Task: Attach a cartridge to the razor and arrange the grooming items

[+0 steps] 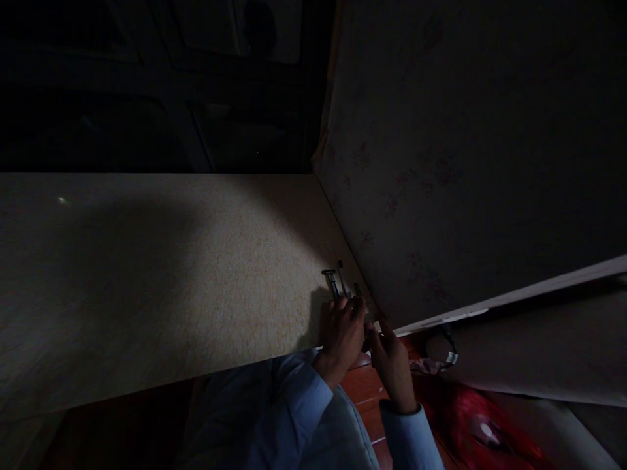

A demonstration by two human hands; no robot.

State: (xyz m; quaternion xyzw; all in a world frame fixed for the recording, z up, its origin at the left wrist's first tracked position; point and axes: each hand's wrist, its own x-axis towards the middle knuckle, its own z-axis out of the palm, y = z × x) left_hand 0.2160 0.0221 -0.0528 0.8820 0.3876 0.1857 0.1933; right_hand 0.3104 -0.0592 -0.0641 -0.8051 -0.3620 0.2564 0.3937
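My left hand (pixel 343 329) is at the counter's front right corner, its fingers curled over what lies beneath them. Just beyond its fingertips lie a safety razor (pixel 331 281) with a dark T-shaped head, a slim dark-tipped stick (pixel 342 277), and a short dark-ended item (pixel 357 288) too dim to name. My right hand (pixel 392 359) is closed close beside the left, at the counter's edge. Between the two hands a small pale bit (pixel 376 325) shows. What either hand grips is hidden by the fingers and the dark.
The pale marbled counter (pixel 196 274) stretches left. A flower-patterned wall panel (pixel 441 170) rises along its right side, and dark framed panes (pixel 235 130) stand behind it. Below right are a red bag (pixel 490 424), a cable with a white tag (pixel 451 357), and a reddish wooden surface (pixel 367 391).
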